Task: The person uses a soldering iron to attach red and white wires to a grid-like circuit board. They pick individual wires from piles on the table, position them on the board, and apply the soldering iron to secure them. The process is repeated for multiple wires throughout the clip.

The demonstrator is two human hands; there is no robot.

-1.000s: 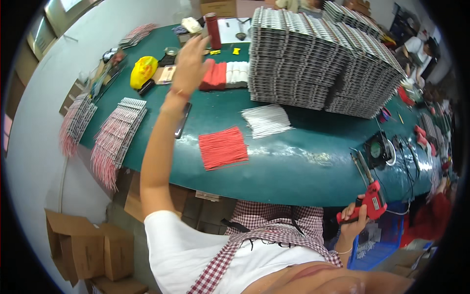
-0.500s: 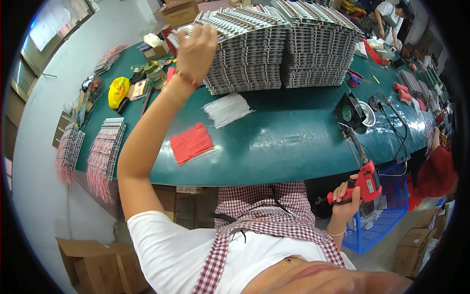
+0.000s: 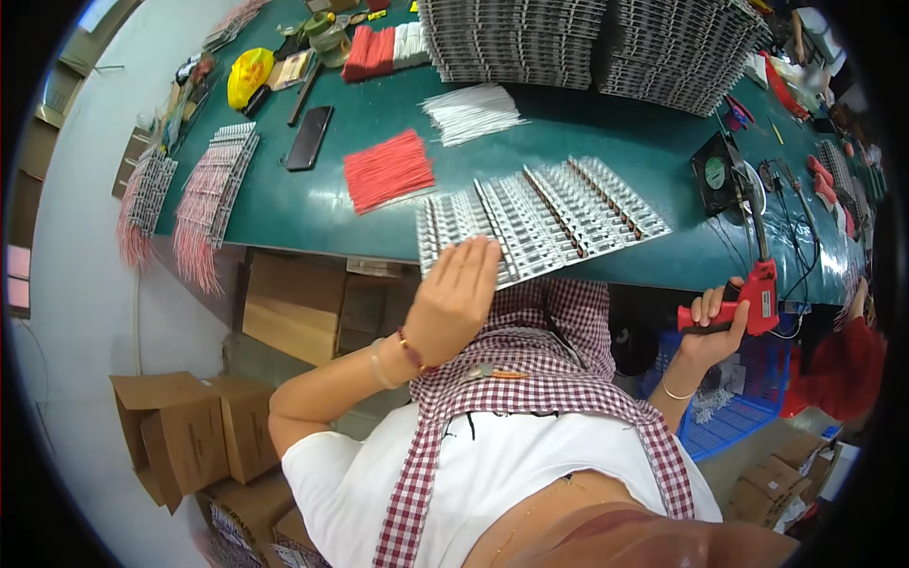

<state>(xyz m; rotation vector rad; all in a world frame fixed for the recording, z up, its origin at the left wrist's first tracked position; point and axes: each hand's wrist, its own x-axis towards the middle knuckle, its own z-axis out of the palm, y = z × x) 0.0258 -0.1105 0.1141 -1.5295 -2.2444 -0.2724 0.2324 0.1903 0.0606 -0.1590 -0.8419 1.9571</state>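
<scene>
- White panel (image 3: 530,218) lies at the middle of the frame, at the front edge of the green table (image 3: 312,213); half a second ago this spot did not bear it.
- My left hand (image 3: 456,295) is now down on its near left edge, fingers straight and side by side over the top. My thumb is hidden, so I cannot tell whether I am pinching the panel or only pressing on it.
- Half a second ago that hand was up at the top of the tall stack (image 3: 516,43) of similar panels; now it is back close to my body, and the panel sits between my two hands, which I judge a handy place to work on it.
- My right hand (image 3: 718,331), right of centre, stays wrapped around the red soldering gun (image 3: 760,295), its nose pointing up past the small black fan (image 3: 715,175).
- Just beyond the panel's left corner are the red wires (image 3: 388,170), and above them the white wires (image 3: 472,114), both near enough to reach.
- Farther out, the phone (image 3: 310,137) at upper left now shows fully, no longer behind my forearm.
- Wired panels (image 3: 227,151) hang over the table edge at left.
</scene>
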